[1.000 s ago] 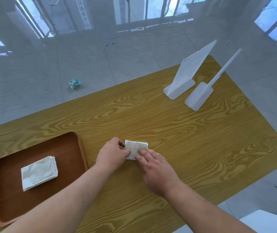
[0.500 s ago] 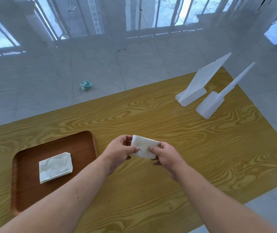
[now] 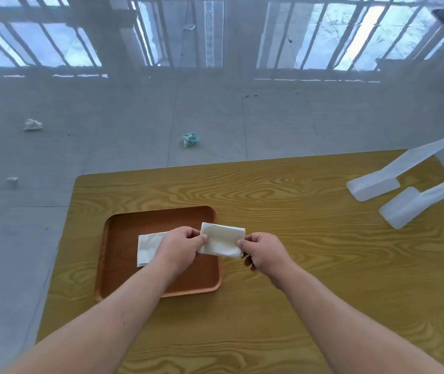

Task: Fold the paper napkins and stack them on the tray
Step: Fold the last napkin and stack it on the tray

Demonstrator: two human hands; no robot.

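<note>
Where a second ago the folded napkin was pressed flat on the bench, it is now lifted clear and carried left, so the fold looks finished and the stacking step is under way. Over on the left, the wooden tray (image 3: 112, 265) sits on the bench (image 3: 323, 265) with the earlier napkin (image 3: 148, 248) lying flat inside it, its right part hidden behind the left hand (image 3: 180, 247). That left hand's grip is clamped on the left edge of the folded napkin (image 3: 222, 240), thumb on top. Moving right, the napkin hangs in the air over the tray's right rim, not yet touching the one below. At its right edge the right hand (image 3: 265, 253) pinches it too, fingertips closed on the corner. Far right, two white plastic stands (image 3: 393, 182) lean at the bench's far corner, well apart from the action. My call: one short carry left, a lowering square onto the waiting napkin, and this piece is done.
</note>
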